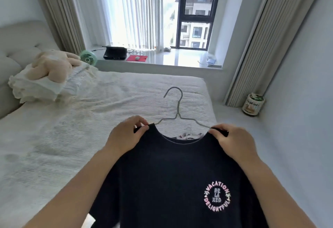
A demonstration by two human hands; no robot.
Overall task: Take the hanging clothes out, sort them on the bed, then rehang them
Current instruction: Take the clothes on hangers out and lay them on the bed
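The bed (75, 137), covered in a ribbed white spread, fills the left and middle of the view, its far edge running along a window ledge (180, 60). At the bed's far left corner, against a padded headboard (19, 51), lies a ruffled white pillow (45, 85) with a beige plush toy (52, 65) on top of it.

Above the near right part of the bed a dark navy T-shirt (162, 182) is held up, front toward the camera, with a round pink print reading "VACATION DELIGHTFUL" (217, 197) on the chest. A thin grey wire hanger (177, 112) sits inside the neck opening; its hook rises clear above the collar and its arms run into the shoulders. Through the neck opening a bit of another white hanger and patterned cloth (189, 134) shows on the bed behind, too hidden to tell more.

The left hand (128, 135) pinches the shirt's shoulder seam at the hanger's left arm, thumb and fingers (142, 127) pressed together on the fabric. The right hand (234, 141) grips the other shoulder the same way, fingers curled over the dark cloth at the hanger's right end.

On the ledge stand a small green fan (88, 57), a black case (115, 52) and a red mat (137, 58). On the floor by the right curtain (261, 38) stands a jar (253, 104).
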